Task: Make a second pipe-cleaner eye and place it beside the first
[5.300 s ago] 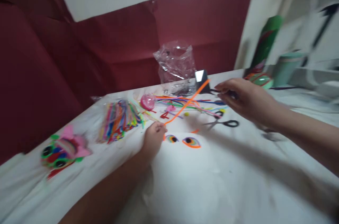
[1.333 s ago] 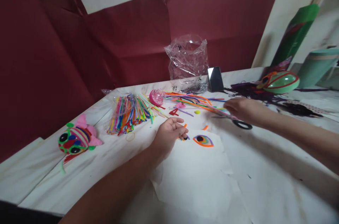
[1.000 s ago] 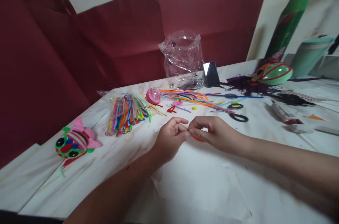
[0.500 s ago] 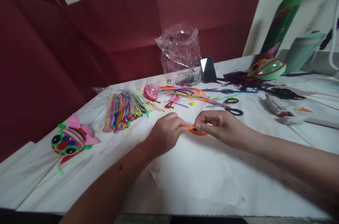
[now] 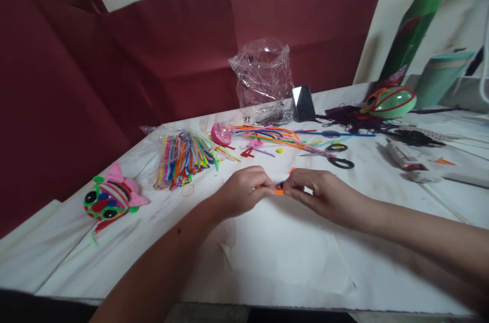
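Over the white sheet at mid-table, my left hand [image 5: 248, 188] and my right hand [image 5: 311, 188] almost meet. Both pinch a bent orange pipe cleaner [image 5: 280, 191] between thumb and fingers. A small dark spot shows beside the orange between the fingertips; most of the piece is hidden by my hands. Just beyond them lie a yellow bit [image 5: 280, 151], red pipe cleaner scraps [image 5: 247, 153] and black-handled scissors [image 5: 341, 162].
A pack of coloured pipe cleaners [image 5: 183, 160], a pink clear ball half [image 5: 222, 133] and loose pipe cleaners lie behind. A decorated fish [image 5: 112, 198] sits left. A phone [image 5: 303, 103] leans at the back by a plastic bag [image 5: 263, 78]. A glue gun [image 5: 407, 157] rests right.
My right fingers have curled further around the orange pipe cleaner, and an orange tip now shows above them. My left hand has shifted slightly. The whole view has moved a little.
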`<state>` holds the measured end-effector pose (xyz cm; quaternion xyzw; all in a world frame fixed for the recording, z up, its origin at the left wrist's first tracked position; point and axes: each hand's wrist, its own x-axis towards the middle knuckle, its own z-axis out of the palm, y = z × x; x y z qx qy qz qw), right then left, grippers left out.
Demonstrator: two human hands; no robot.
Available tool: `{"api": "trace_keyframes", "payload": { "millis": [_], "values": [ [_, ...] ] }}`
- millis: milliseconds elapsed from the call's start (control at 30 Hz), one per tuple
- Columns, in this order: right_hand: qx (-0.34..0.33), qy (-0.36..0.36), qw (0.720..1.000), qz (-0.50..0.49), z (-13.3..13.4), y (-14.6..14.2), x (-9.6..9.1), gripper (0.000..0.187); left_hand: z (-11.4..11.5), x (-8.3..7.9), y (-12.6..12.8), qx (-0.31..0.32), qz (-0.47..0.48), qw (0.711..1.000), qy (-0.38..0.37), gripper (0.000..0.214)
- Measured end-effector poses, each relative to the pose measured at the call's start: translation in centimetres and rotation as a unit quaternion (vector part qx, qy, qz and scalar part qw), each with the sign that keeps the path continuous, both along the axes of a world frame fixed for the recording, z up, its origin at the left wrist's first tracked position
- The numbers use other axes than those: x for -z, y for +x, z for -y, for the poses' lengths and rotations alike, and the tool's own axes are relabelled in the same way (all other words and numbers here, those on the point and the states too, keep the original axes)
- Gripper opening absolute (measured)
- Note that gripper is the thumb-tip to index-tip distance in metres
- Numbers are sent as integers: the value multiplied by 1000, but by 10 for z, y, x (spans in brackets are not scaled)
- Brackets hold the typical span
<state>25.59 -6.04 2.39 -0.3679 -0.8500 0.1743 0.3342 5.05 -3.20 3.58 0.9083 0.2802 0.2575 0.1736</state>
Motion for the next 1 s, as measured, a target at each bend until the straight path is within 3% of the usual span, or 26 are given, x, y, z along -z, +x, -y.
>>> {"api": "trace_keyframes", "payload": {
  "millis": [67,167,233,333,433,533,733,833,1000],
  "values": [
    [23,2,1000,12,0,3,2,17,-9,-5,-8,-12,-25,999,-28,17],
    [92,-31,995,23,-1,6,9,21,-25,-7,-22,-118,-59,990,-41,16],
    [122,-45,991,41,-1,5,18,23,-32,-2,-27,-187,-128,972,-55,20],
    [126,-30,987,99,2,-5,36,22,-33,14,-25,-235,-223,943,-81,22],
    [87,-4,984,158,3,-13,48,21,-30,29,-17,-258,-252,930,-75,17],
    [37,15,985,171,-1,-7,49,21,-27,34,-10,-274,-270,921,-63,14],
    [100,2,982,157,-9,32,38,19,-25,32,-5,-285,-282,914,-65,17],
    [84,-7,978,190,-9,38,42,22,-25,29,-6,-277,-273,918,-82,18],
    [45,52,975,210,-8,33,49,27,-25,25,-6,-247,-256,925,-130,18]
  ]
}}
